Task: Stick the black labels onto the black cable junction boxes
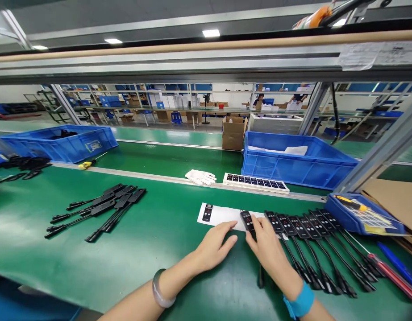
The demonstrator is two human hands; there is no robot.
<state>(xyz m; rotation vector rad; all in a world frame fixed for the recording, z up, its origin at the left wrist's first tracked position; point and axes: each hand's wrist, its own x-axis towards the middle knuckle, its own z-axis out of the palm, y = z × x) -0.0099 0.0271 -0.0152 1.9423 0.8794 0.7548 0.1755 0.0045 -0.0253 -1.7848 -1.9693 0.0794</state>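
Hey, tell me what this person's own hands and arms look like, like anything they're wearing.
Both the left hand and right hand are ungloved, and no sleeves show. The left wears a smooth, rounded greyish bangle at the wrist; the right, a wide bright blue band.

Glossy tabletop (pixel 159 249), matt plastic controllers (pixel 297 228), smooth paper strip (pixel 224 216)

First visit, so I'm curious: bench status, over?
Right hand on a black device. Left hand empty, nearby. Similar devices crowd close on the right.
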